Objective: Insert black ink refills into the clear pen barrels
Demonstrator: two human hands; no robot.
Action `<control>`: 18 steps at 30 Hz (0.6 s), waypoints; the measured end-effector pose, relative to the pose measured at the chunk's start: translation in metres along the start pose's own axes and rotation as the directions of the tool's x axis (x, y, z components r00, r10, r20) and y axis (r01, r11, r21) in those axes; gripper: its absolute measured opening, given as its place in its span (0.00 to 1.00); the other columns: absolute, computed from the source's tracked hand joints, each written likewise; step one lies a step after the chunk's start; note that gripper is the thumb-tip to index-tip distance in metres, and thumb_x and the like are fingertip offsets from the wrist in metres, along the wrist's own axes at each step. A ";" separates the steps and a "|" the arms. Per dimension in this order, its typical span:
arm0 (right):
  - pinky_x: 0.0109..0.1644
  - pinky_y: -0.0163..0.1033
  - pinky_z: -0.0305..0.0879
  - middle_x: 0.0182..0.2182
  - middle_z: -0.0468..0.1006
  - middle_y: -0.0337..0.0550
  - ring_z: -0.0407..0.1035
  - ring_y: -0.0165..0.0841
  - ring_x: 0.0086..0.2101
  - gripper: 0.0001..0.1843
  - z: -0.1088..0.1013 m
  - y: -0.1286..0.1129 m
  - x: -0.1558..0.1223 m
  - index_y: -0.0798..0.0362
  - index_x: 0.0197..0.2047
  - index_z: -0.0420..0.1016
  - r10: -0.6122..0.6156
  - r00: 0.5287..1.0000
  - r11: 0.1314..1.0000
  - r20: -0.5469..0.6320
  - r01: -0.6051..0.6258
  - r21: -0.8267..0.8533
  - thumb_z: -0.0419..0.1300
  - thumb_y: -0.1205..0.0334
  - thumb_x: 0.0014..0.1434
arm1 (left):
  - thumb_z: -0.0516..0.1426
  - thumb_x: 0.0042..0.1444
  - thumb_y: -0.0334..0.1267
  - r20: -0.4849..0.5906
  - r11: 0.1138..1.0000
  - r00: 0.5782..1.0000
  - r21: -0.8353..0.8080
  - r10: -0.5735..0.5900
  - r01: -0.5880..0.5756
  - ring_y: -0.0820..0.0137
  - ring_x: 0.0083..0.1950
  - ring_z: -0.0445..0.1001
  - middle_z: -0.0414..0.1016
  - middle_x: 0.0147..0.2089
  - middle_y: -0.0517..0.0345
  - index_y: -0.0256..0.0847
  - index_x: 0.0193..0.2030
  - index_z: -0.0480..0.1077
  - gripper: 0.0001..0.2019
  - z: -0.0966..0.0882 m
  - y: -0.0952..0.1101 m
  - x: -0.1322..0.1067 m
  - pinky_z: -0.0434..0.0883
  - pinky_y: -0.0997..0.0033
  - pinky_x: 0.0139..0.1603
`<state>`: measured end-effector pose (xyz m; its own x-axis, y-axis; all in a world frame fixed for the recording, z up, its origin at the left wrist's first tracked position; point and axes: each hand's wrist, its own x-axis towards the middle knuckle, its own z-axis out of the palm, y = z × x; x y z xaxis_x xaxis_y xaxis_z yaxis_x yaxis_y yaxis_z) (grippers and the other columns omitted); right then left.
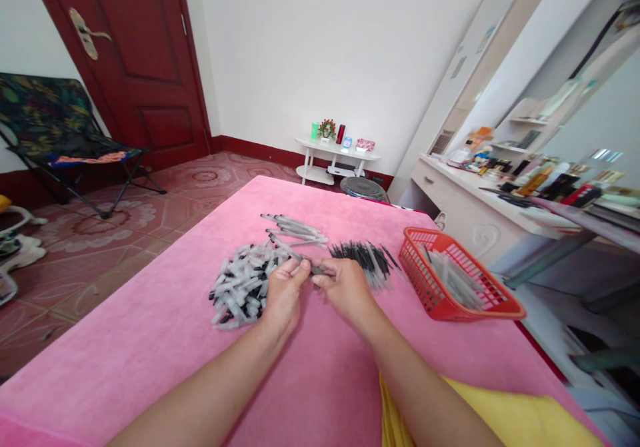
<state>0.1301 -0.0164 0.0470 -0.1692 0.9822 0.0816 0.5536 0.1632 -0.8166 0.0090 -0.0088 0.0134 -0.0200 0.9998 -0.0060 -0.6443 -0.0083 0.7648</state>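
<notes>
Both my hands meet above the pink cloth, fingertips pinched close together. My left hand (286,294) is closed on a pen (317,270), whose dark part shows between the two hands. My right hand (349,288) pinches the same pen from the other side; its exact ends are hidden by fingers. Beside my left hand lies a heap of pen caps (243,284), clear with black ends. Beyond the hands, several capped pens (296,228) lie in a loose row. Black-filled refills (363,260) are spread just past my right hand.
A red plastic basket (470,315) with clear pen barrels (457,284) stands at the table's right. Yellow cloth (505,407) lies near the front right edge. A dressing table (465,197) with bottles is to the right, a folding chair (55,124) at far left.
</notes>
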 end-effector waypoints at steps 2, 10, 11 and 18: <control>0.36 0.38 0.60 0.30 0.78 0.45 0.71 0.39 0.34 0.08 -0.002 -0.003 -0.003 0.48 0.34 0.77 -0.055 0.992 0.922 -0.110 0.008 -0.386 0.58 0.64 0.51 | 0.65 0.41 0.43 -0.072 0.999 0.997 -0.035 -0.001 -0.001 0.72 0.33 0.74 0.76 0.31 0.57 0.35 0.29 0.71 0.14 -0.004 0.007 0.006 0.69 0.74 0.34; 0.31 0.33 0.57 0.29 0.79 0.41 0.71 0.35 0.31 0.12 0.006 0.002 -0.006 0.46 0.38 0.76 -0.064 0.998 0.908 0.015 0.064 -0.414 0.62 0.55 0.48 | 0.63 0.45 0.44 -0.033 0.997 0.997 0.039 0.063 -0.061 0.74 0.28 0.73 0.74 0.28 0.59 0.35 0.33 0.71 0.14 -0.007 0.019 0.007 0.68 0.77 0.28; 0.30 0.33 0.58 0.29 0.78 0.41 0.71 0.34 0.30 0.13 0.006 0.003 -0.006 0.47 0.39 0.76 -0.075 0.996 0.931 0.053 0.089 -0.355 0.62 0.55 0.48 | 0.62 0.46 0.44 0.004 0.999 0.999 0.026 0.036 -0.036 0.75 0.26 0.73 0.73 0.27 0.59 0.35 0.34 0.71 0.14 -0.006 0.018 0.005 0.68 0.78 0.27; 0.19 0.31 0.54 0.26 0.75 0.43 0.61 0.26 0.16 0.18 -0.029 0.007 0.008 0.56 0.35 0.73 -0.011 0.991 0.967 -0.133 0.045 0.253 0.50 0.52 0.57 | 0.61 0.47 0.43 0.310 0.961 0.910 0.114 -0.275 0.251 0.76 0.18 0.68 0.72 0.20 0.57 0.34 0.27 0.72 0.12 -0.004 0.017 -0.004 0.66 0.77 0.22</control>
<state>0.1559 -0.0051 0.0586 -0.0658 0.9840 0.1656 0.3217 0.1780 -0.9300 -0.0054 -0.0129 0.0238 0.3958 0.9182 -0.0157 -0.5374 0.2454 0.8068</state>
